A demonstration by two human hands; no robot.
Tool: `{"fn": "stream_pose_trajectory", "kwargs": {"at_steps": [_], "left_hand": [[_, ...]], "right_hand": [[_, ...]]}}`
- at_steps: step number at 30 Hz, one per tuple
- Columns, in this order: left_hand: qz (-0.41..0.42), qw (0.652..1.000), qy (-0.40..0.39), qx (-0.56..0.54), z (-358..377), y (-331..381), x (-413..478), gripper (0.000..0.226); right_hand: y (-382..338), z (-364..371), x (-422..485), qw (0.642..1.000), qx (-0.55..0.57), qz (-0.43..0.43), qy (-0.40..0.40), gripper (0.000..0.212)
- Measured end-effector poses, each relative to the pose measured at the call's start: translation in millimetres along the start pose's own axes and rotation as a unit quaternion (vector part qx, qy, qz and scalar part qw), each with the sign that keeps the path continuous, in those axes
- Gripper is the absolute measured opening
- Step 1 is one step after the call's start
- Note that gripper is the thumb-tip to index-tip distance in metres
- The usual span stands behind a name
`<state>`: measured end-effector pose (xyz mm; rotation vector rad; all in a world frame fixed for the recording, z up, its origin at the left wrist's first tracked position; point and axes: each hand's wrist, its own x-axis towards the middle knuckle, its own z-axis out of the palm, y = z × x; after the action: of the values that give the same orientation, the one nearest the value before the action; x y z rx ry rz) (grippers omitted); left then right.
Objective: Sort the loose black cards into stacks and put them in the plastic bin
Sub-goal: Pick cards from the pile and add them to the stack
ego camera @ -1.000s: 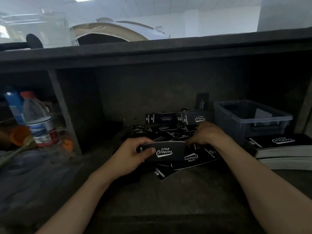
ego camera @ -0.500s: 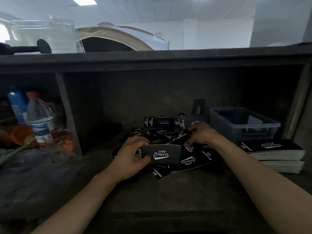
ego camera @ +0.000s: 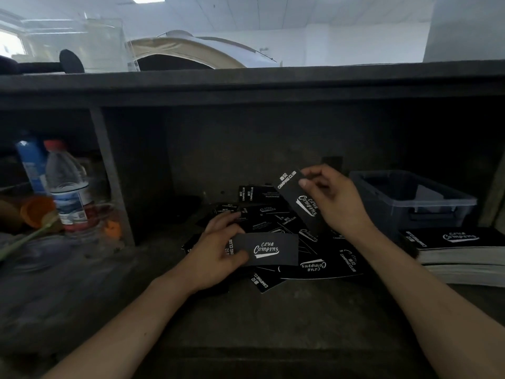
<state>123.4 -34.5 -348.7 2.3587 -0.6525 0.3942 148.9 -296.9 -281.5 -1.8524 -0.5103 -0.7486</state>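
While the loose black cards (ego camera: 269,218) lie heaped on the dark surface (ego camera: 273,324) left of the plastic bin (ego camera: 396,212), my left grip (ego camera: 216,255) clasps a level card (ego camera: 273,248) and my right grip (ego camera: 336,198) pinches a tilted card (ego camera: 297,199) raised above the heap; a tent (ego camera: 196,50) stands in the white room beyond.

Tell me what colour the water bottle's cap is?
Red; the water bottle's cap shows best in the head view.

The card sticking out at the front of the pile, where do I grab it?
Probably best to pinch the card by its near corner, coming from the front, then slide it toward you. That corner pokes out free onto the shelf, while its far end is tucked under the pile.
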Motion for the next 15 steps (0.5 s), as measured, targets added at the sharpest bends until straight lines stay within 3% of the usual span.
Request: {"fn": "stream_pose_trajectory", "kwargs": {"at_steps": [3, 5, 10, 15], "left_hand": [[0.039, 0.999, 0.012, -0.003, -1.0, 3.8, -3.0, 0.039], [0.055, 0.998, 0.024, -0.005, -1.4, 6.6, -4.5, 0.033], [0.059, 0.996, 0.049, -0.05, -1.3, 12.3, -4.5, 0.028], [0.02, 0.989, 0.079, -0.12, 2.5, 14.6, -4.3, 0.05]], "right_hand": [[3.5, 8.9, -7.4, 0.993, -0.064, -0.026, -0.093, 0.023], [5.2, 18.3, -12.7, 0.984, -0.073, 0.01, -0.164, 0.022], [-5.0, 13.4, -10.9, 0.978, 0.0, 0.089, -0.191, 0.021], [-12.7, 18.3, -17.0, 0.954, 0.051, 0.113, -0.272, 0.01]]}}
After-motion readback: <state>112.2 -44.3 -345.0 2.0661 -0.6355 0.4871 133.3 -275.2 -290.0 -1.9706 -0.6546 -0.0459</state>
